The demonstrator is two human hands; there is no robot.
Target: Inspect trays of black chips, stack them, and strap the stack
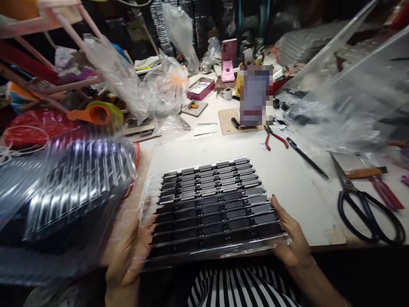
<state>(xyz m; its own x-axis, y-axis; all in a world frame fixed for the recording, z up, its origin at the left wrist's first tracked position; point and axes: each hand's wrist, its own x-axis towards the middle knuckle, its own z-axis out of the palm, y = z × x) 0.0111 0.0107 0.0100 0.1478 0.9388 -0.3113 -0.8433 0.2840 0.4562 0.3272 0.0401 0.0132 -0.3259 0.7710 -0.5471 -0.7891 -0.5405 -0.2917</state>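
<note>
A clear plastic tray (220, 249) with rows of flat black parts (217, 198) is held between my two hands, over the front edge of the white tabletop. My left hand (129, 243) grips the tray's left side, its fingers partly seen through the clear plastic. At the right side, my right hand (294, 234) holds the edge, thumb on the rim and the other fingers underneath, mostly hidden. The tray tilts slightly toward me.
Left of the tray lie stacked clear trays (83, 179) in plastic. On the right are scissors (367, 213), a black pen (306, 157) and red-handled pliers (275, 138). Crumpled bags (153, 89) and a pink phone stand (228, 59) sit toward the back.
</note>
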